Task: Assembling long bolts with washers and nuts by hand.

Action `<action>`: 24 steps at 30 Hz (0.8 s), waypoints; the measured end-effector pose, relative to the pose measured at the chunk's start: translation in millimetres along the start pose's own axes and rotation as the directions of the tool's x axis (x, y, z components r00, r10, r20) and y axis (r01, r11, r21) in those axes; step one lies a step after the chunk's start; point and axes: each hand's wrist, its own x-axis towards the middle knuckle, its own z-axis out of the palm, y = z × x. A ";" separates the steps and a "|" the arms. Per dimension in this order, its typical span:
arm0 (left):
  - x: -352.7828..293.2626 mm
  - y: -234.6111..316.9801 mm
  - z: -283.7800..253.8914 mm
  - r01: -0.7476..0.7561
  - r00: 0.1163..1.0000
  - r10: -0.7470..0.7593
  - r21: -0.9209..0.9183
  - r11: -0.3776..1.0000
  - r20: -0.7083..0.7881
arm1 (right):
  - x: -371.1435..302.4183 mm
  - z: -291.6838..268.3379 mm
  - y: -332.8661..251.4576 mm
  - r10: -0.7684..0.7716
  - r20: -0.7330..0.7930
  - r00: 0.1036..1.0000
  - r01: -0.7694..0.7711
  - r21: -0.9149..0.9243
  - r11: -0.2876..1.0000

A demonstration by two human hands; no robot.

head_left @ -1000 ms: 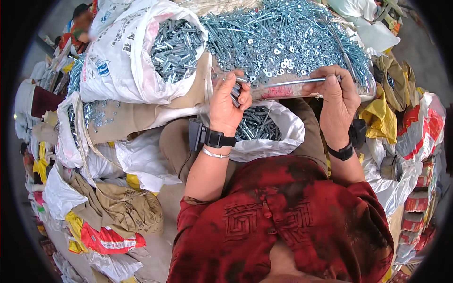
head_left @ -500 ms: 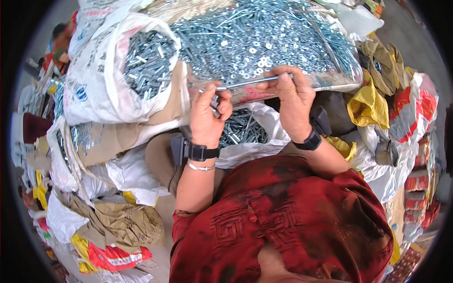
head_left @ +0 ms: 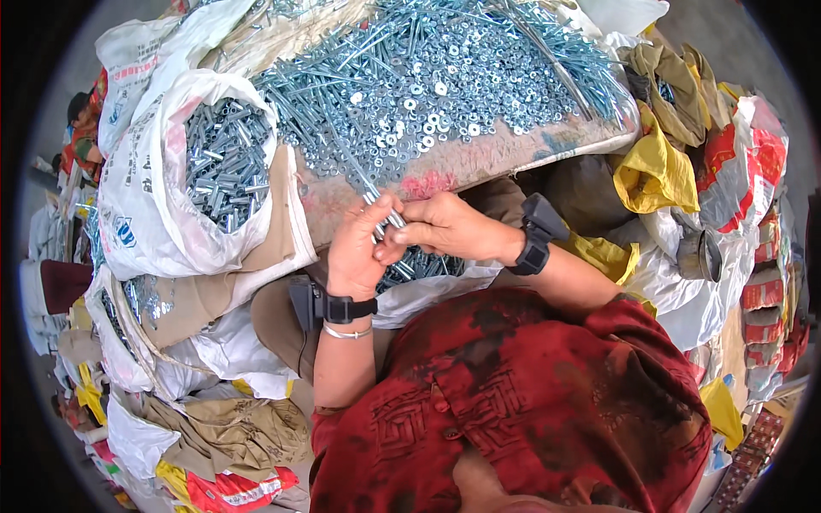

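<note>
Between my hands a long thin metal rod (head_left: 366, 181) slants away from me over the front of the heap. Around its near end are short shiny metal sleeves (head_left: 394, 219), partly covered by my fingers. My left hand (head_left: 355, 256) is closed round the rod and sleeves from the left. My right hand (head_left: 462, 229) reaches across with thumb and fingers pinching the near end. Just below both hands, a white sack (head_left: 410, 301) holds metal fasteners. Washers (head_left: 428, 128) and long rods (head_left: 299, 107) lie heaped on the padded work surface (head_left: 505, 158) ahead.
An opened white woven sack (head_left: 128, 192) full of short metal tubes (head_left: 227, 162) stands at the left. Yellow sacking (head_left: 658, 171) and a small metal tin (head_left: 699, 255) are at the right. Brown cloth sacks (head_left: 231, 432) lie at the lower left.
The rod has swung from lying crosswise between my hands to pointing away from me. My right hand has moved left and nearer, meeting my left hand at the sleeves. The view has shifted slightly.
</note>
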 end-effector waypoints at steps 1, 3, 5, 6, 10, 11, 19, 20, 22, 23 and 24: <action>1.4 -4.5 3.9 0.001 1.000 -0.001 -0.005 1.000 -0.003 | -3.1 -8.9 -1.1 0.004 0.003 1.000 -0.004 0.000 1.000; 2.5 -11.7 14.7 -0.105 0.994 0.105 0.072 0.992 0.013 | -8.0 -31.6 -0.4 -0.151 -0.243 0.958 0.111 -0.173 0.979; 3.5 -10.9 15.9 -0.135 0.988 0.140 0.075 0.988 -0.058 | -0.9 -64.7 4.5 -0.335 -0.399 0.854 -0.042 -0.694 0.719; 4.3 -7.8 11.3 -0.146 0.988 0.150 0.092 0.985 -0.032 | 2.4 -77.1 9.4 -0.316 -0.383 0.868 -0.159 -0.817 0.554; 2.3 -2.5 10.2 -0.180 0.982 0.183 0.076 0.981 -0.042 | 3.5 -104.2 17.6 -0.284 -0.270 0.920 -0.132 -0.896 0.424; 1.6 -2.4 10.0 -0.192 0.980 0.195 0.065 0.979 -0.038 | 2.8 -108.3 17.0 -0.304 -0.224 0.926 -0.040 -0.858 0.512; -2.9 3.8 9.7 -0.245 0.967 0.247 0.031 0.969 -0.056 | 9.0 -101.2 29.0 -0.373 -0.377 0.848 -0.186 -0.870 0.456; -2.4 4.4 8.3 -0.246 0.968 0.247 0.013 0.969 -0.053 | 11.3 -98.9 28.5 -0.373 -0.378 0.847 -0.199 -0.877 0.438; -3.0 5.3 5.3 -0.247 0.967 0.247 0.002 0.969 -0.059 | 15.5 -94.8 24.6 -0.342 -0.372 0.863 -0.226 -0.890 0.397; -3.0 5.6 4.2 -0.246 0.968 0.245 -0.007 0.969 -0.058 | 17.0 -93.6 22.6 -0.312 -0.373 0.874 -0.257 -0.899 0.353; -3.3 6.0 3.1 -0.252 0.966 0.251 -0.011 0.968 -0.061 | 18.0 -92.7 22.2 -0.313 -0.365 0.877 -0.252 -0.903 0.349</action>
